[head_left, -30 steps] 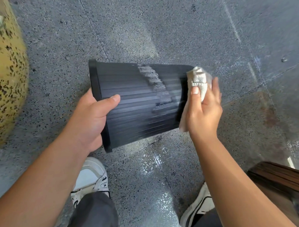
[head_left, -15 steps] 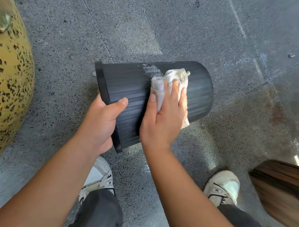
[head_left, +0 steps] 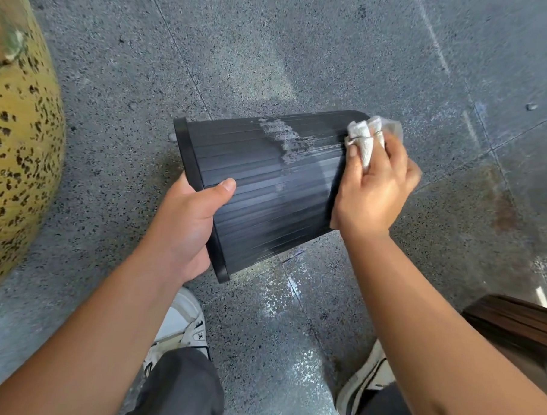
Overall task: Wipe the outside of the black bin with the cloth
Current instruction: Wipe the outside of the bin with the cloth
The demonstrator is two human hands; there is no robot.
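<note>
Speckled grey stone floor fills my head view. I see my left hand clamped on the rim of the ribbed black plastic bin, held sideways above it; my right hand grips the crumpled white cloth against the bin's base end.

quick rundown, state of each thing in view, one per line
black bin: on its side, held up, pale smear on its ribbed wall
cloth: bunched, pressed at the bin's base end
left hand: gripping the bin's rim
right hand: closed on the cloth
</note>
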